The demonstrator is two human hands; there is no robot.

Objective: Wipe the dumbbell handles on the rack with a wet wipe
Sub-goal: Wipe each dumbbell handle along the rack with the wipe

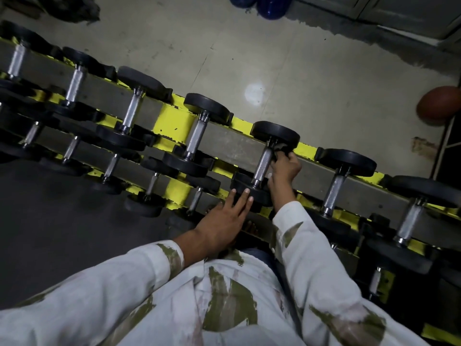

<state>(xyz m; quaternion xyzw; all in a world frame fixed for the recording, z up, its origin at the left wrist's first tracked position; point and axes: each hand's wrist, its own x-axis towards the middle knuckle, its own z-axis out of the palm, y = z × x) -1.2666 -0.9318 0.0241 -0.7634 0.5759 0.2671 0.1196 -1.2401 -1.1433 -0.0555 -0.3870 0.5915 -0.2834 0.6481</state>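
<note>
Much of the scene is sitting in dim light, and the wet wipe (281, 149) is showing only as a small dark crumpled wad, so its colour and full shape are hard to make out. Your right hand (285, 169) is covering most of it, and the fingertips on that side are lying hidden behind the wad and the bar. The rack (174, 116), yellow and grey, is running slantwise across the view and is being cut off at both side edges. Its lower row (109, 168) of dumbbells is lying partly hidden under the upper row and under your arms. At the top edge two blue objects (272, 6) are being cut off, and a brown ball (439, 106) on the pale floor (249, 58) is sitting half behind a dark frame at the right.

Your right hand is curling round the wipe and pressing it against the far end of the knurled handle (262, 164) of one upper-row dumbbell, just below its far head (274, 132). Whether the fingers are wrapping fully round the bar cannot be told. Your left hand (222, 221) is lying flat with straight, spread fingers, its tips resting on the same dumbbell's near head (242, 182) and holding nothing.
</note>
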